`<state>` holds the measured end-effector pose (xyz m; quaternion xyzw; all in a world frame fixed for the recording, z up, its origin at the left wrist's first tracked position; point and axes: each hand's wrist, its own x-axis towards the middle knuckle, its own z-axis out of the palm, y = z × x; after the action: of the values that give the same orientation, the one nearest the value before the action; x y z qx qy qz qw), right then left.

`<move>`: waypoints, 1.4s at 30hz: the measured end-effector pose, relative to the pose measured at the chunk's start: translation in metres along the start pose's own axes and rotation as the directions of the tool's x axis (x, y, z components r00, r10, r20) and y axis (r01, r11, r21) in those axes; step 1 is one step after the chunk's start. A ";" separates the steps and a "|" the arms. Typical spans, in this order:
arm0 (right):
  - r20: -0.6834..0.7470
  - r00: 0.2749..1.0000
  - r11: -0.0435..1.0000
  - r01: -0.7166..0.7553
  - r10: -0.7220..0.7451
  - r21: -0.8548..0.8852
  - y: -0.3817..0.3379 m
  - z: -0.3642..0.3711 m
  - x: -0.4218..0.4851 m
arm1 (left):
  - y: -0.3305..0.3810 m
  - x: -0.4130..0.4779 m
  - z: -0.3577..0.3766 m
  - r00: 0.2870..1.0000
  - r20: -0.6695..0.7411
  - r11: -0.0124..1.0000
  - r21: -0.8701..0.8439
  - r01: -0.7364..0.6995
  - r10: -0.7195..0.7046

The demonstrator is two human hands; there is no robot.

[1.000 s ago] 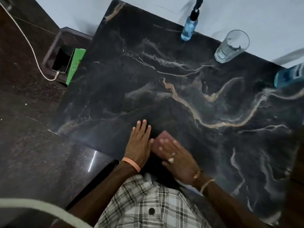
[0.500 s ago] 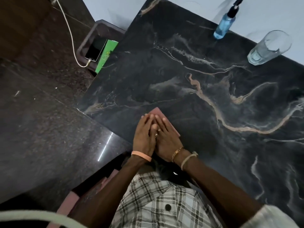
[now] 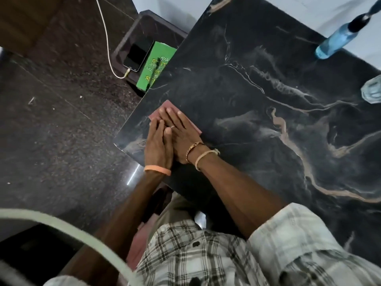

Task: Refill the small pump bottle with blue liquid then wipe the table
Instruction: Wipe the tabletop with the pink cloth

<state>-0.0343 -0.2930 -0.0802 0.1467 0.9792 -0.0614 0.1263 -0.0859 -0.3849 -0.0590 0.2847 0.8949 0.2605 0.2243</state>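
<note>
Both hands have slid the pink cloth (image 3: 165, 109) further out to the bench's (image 3: 257, 124) near-left corner since half a second back. Left hand (image 3: 157, 148) and right hand (image 3: 181, 137) lie flat, fingers straight and together, side by side, pressing the cloth down. From my end the pump bottle (image 3: 338, 40) with blue liquid stands at the far edge, the glass (image 3: 372, 91) now mostly cut off at the right.

cloth (image 3: 167, 106) pink | table (image 3: 257, 124) black, tan-veined | bottle (image 3: 338, 41) blue | book (image 3: 155, 66) green
</note>
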 end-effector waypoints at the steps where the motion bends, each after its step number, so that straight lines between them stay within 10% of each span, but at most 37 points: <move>1: 0.005 1.000 1.000 -0.003 0.003 0.007 0.000 0.001 -0.006 | 0.004 0.002 -0.003 0.999 0.015 0.998 0.046 -0.038 0.038; 6: -0.006 0.999 0.978 0.046 -0.046 0.205 0.010 0.044 -0.141 | 0.013 -0.045 0.005 0.911 0.387 0.887 0.359 -0.292 0.144; 11: 0.075 0.974 0.948 -0.224 0.212 0.227 0.039 0.078 -0.309 | 0.018 -0.098 0.030 0.624 0.684 0.818 0.069 -0.572 0.378; 15: 0.090 0.900 0.874 -0.436 0.427 0.214 0.033 0.067 -0.258 | 0.020 -0.091 0.033 0.822 0.371 0.888 -0.014 -0.460 0.432; 20: 0.005 0.900 0.881 -0.427 0.435 0.203 0.027 0.027 -0.101 | 0.010 -0.043 0.022 0.992 0.045 0.991 0.043 -0.123 0.122; 26: 0.019 1.000 0.987 -0.021 0.018 0.156 -0.004 0.039 -0.167 | 0.014 -0.063 0.038 0.932 0.244 0.932 0.180 -0.314 0.267; 29: -0.048 0.979 0.962 -0.185 0.198 0.201 0.034 0.068 -0.275 | 0.026 -0.117 0.069 0.768 0.390 0.786 0.156 -0.599 0.508; 31: 0.026 0.867 0.846 -0.493 0.498 0.202 0.072 0.083 -0.339 | 0.038 -0.142 0.086 0.691 0.433 0.719 0.128 -0.683 0.579; 33: 0.145 0.592 0.563 -0.803 0.793 0.197 0.091 0.090 -0.386 | 0.048 -0.160 0.099 0.674 0.479 0.731 0.094 -0.676 0.562; 35: 0.244 0.298 0.235 -0.938 0.923 0.257 0.079 0.089 -0.394 | 0.052 -0.168 0.104 0.730 0.455 0.802 0.056 -0.595 0.510; 37: 0.255 0.202 0.125 -0.949 0.946 0.289 0.050 0.083 -0.369 | 0.056 -0.168 0.102 0.785 0.412 0.859 0.009 -0.512 0.464; 39: 0.224 0.297 0.222 -0.926 0.928 0.306 0.017 0.079 -0.335 | 0.058 -0.165 0.096 0.818 0.381 0.894 -0.052 -0.446 0.430; 42: 0.141 0.626 0.560 -0.760 0.767 0.330 -0.025 0.076 -0.290 | 0.055 -0.157 0.082 0.860 0.344 0.926 -0.115 -0.359 0.377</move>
<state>0.2442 -0.4074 -0.0745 0.5766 0.7911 -0.1766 0.1023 0.0959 -0.4169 -0.0492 0.4876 0.7612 0.2630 0.3371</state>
